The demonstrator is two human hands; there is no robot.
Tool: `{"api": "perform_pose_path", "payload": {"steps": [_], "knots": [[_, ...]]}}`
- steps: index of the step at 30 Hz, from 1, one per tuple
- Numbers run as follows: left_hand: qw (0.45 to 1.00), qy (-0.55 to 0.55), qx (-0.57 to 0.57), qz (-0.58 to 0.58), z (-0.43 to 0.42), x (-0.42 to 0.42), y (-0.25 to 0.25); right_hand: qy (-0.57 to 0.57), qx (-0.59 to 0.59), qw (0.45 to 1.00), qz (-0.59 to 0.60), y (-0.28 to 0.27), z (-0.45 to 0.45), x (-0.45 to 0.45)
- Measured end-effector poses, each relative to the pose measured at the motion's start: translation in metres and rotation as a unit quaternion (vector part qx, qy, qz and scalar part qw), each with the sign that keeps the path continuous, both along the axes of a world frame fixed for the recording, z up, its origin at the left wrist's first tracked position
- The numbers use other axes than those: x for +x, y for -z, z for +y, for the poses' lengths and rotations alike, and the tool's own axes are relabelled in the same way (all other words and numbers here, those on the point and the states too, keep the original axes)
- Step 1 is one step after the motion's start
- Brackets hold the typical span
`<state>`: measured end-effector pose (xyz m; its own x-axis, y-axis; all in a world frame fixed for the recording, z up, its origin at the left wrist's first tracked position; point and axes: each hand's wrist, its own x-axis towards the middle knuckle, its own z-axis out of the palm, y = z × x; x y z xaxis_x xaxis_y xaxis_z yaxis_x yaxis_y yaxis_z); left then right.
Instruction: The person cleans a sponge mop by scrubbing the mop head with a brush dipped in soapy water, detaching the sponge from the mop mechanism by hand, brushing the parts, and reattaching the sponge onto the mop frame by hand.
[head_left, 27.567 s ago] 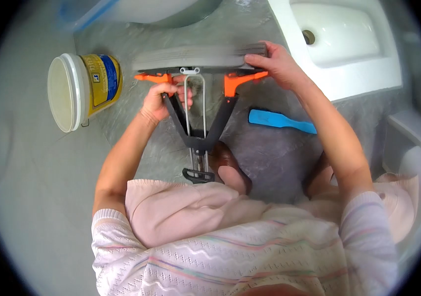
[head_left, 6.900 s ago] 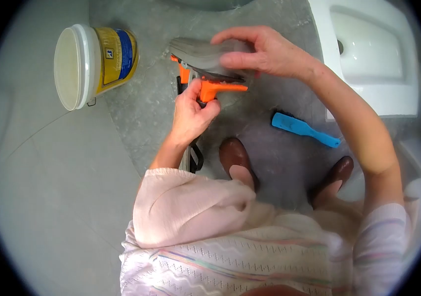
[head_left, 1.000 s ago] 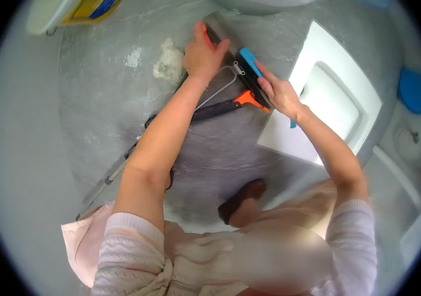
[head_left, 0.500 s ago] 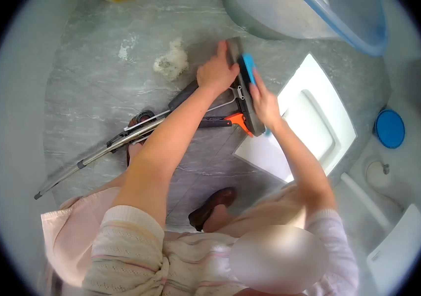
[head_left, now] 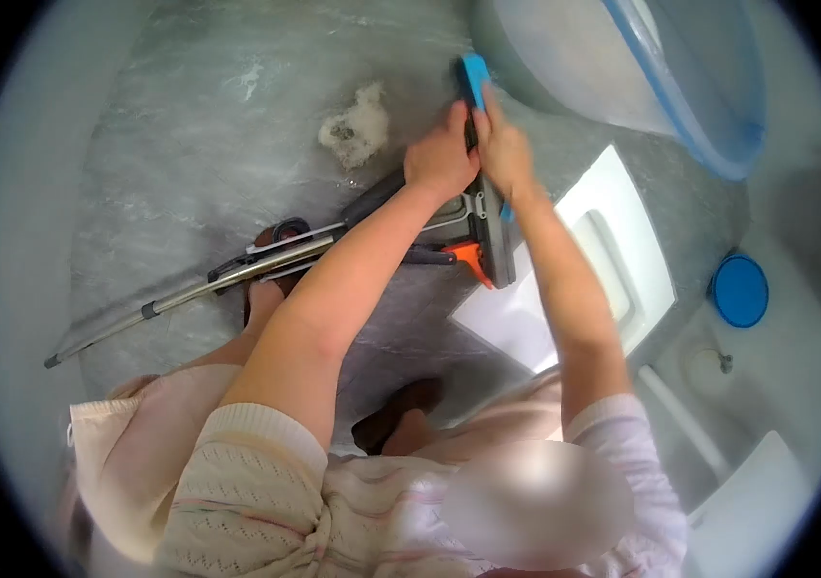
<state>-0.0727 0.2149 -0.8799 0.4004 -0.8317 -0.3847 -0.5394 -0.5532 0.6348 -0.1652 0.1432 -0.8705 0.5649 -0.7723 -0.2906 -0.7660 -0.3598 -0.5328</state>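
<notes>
My left hand (head_left: 441,159) is closed on the long dark flat head (head_left: 497,255) of a floor mop, near its upper part. The mop's metal pole (head_left: 189,299) slants down to the left, and an orange lever (head_left: 473,262) sits by the head's lower end. In my right hand (head_left: 507,154) is a blue-backed brush (head_left: 475,75), lying along the right side of the head near its far end. My hands almost touch. The brush's bristles are mostly hidden. A greyish-white foamy or fluffy clump (head_left: 357,127) lies on the floor to the left.
A squat toilet (head_left: 612,250) is set in the grey floor at right. Beyond it, a large translucent basin with a blue rim (head_left: 709,144) stands at the top right. A round blue lid or tub (head_left: 739,291) and a white pipe (head_left: 685,421) are at the right.
My right hand and the brush have slid toward the far end of the mop head, closer to my left hand. The whole view has shifted slightly.
</notes>
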Motion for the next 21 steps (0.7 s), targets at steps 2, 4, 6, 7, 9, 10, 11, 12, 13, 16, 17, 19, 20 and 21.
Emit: {"api": "perform_pose_path", "payload": {"steps": [2,4,6,7,9,10,11,12,13,16,17,19,20,21], "knots": [[1.000,-0.002,-0.006,0.007,0.002,-0.001,-0.010,-0.038,-0.016,0.999,-0.029,-0.006,-0.012,0.009],[0.999,0.002,0.006,0.032,-0.001,0.004,-0.012,-0.006,0.018,1.000,0.007,-0.010,0.020,-0.056],[1.000,-0.007,-0.009,0.011,0.000,-0.001,-0.005,-0.003,0.013,1.000,-0.018,-0.007,0.055,-0.109],[1.000,-0.009,-0.002,0.016,0.001,-0.004,-0.006,-0.002,0.018,1.000,-0.019,-0.012,0.066,-0.119],[1.000,-0.006,0.011,0.013,-0.001,-0.004,-0.012,0.030,0.016,0.999,0.008,-0.011,0.053,-0.077],[1.000,-0.003,0.016,0.007,-0.003,-0.001,-0.013,0.044,0.016,0.998,0.031,-0.002,0.039,-0.056],[1.000,-0.004,0.023,0.006,-0.007,0.004,-0.012,0.053,0.034,0.997,0.035,-0.001,0.029,-0.051],[1.000,-0.005,0.030,0.006,-0.005,0.001,-0.013,0.042,0.036,0.998,0.033,0.001,0.022,-0.049],[1.000,-0.007,0.025,0.002,-0.001,-0.004,-0.013,0.035,0.035,0.998,0.027,0.001,0.017,-0.048],[1.000,0.004,0.003,-0.024,-0.006,-0.001,-0.020,0.059,0.009,0.998,-0.014,-0.002,0.041,-0.070],[0.999,0.009,0.008,-0.033,-0.006,-0.002,-0.020,0.052,-0.015,0.997,-0.047,-0.004,0.055,-0.086],[0.999,0.011,0.010,-0.045,-0.002,-0.005,-0.006,0.051,0.050,0.997,0.031,-0.021,0.067,-0.109],[0.999,0.013,0.011,-0.047,-0.002,-0.005,-0.005,0.045,0.066,0.995,0.056,-0.030,0.066,-0.116],[0.999,0.014,0.013,-0.048,-0.001,-0.005,-0.003,0.038,0.082,0.993,0.082,-0.038,0.062,-0.121]]}}
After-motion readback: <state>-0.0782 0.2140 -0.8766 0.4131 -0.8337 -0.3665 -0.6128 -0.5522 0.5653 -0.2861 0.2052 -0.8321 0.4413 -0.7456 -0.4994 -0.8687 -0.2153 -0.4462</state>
